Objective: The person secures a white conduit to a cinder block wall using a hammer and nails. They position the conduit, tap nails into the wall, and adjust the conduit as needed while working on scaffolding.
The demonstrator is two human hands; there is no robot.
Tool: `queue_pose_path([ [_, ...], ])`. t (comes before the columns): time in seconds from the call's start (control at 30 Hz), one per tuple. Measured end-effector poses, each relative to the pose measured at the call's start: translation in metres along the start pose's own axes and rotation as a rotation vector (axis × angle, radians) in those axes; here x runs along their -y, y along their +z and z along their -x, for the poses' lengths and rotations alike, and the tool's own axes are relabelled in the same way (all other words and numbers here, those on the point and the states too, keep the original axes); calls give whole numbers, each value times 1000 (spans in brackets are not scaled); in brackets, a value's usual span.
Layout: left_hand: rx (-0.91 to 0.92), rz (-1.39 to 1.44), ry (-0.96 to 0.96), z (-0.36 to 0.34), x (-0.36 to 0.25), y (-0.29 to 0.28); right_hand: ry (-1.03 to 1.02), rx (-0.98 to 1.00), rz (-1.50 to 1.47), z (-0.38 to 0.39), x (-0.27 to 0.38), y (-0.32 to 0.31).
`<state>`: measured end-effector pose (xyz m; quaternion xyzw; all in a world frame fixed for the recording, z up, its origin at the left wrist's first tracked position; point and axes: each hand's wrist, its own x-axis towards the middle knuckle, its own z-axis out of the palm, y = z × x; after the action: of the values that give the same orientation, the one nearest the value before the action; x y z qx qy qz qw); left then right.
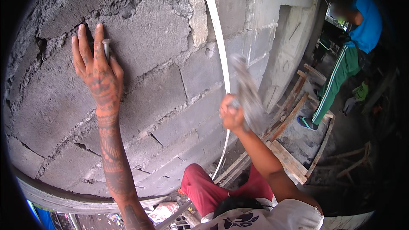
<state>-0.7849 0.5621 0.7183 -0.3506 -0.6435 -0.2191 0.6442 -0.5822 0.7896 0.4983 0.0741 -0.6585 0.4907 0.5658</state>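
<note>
My left hand [100, 76] lies against a grey concrete block wall [155, 89], its fingers pointing up. A nail [106, 47] is pinched between the index finger and the thumb, and its flat head sticks out from the wall. To the right, my right hand [232, 115] is raised and closed around a hammer [247, 93]. Motion smears the hammer into a grey streak, so its exact shape is unclear. It is well apart from the nail. A white hose or conduit [220, 38] runs down past my right hand.
A person [353, 47] in a blue shirt and green trousers stands at right on a wood-framed board [298, 132] holding grey mortar. Farther down is a person [358, 93] in a green top. A concrete column [287, 51] borders the wall. Rubble lies below.
</note>
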Motion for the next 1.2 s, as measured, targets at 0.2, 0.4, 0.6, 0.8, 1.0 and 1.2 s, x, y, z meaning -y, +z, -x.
queue_pose_path([
  [0.2,-32,-9,3,-4,0,0,479,14,244,-7,1,-1],
  [0.4,-14,-18,6,1,2,3,-71,7,-87,7,4,-2],
  [0.6,-14,-8,27,0,2,1,495,23,277,-7,14,-8],
  [0.8,-10,-14,37,1,2,2,-150,63,-170,20,8,-13],
  [1.0,-40,-34,34,-1,0,0,477,75,374,12,3,-9],
  [1.2,-12,-49,52,0,1,2,-308,61,-19,24,10,-6],
])
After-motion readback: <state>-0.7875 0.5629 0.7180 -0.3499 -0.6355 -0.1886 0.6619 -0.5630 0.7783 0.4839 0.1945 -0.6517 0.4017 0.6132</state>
